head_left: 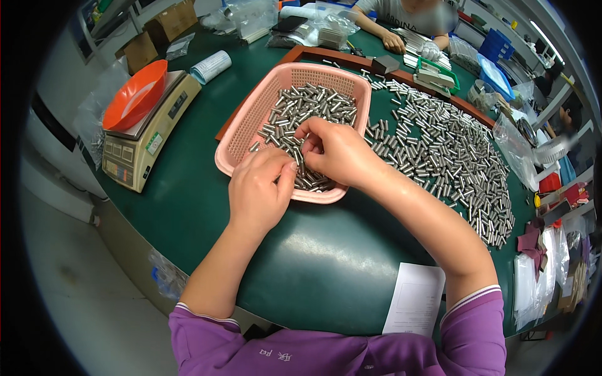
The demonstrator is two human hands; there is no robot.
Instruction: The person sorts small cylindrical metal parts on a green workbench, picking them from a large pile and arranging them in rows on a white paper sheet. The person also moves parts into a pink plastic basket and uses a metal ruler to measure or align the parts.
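Lying at lower right, the paper sheet point(414, 297) sits to your side, probably for easy reading. Frame centre: your left hand point(258, 188) and right hand point(338, 150) work close together, fingers curled low at the front of the pink basket point(318, 197); can't tell if either pinches any metal pins point(316, 103). Basket walls likely stop those rolling. Scale point(125, 153) at left, orange pan point(135, 94) on top, seemingly handy. Loose pins point(451, 144) spread right, apparently fenced by the wooden strip point(345, 60) beyond.

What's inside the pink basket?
Inside the pink basket: a loose heap of metal cylinders. The left hand and right hand hide some; the heap covers much of its floor.
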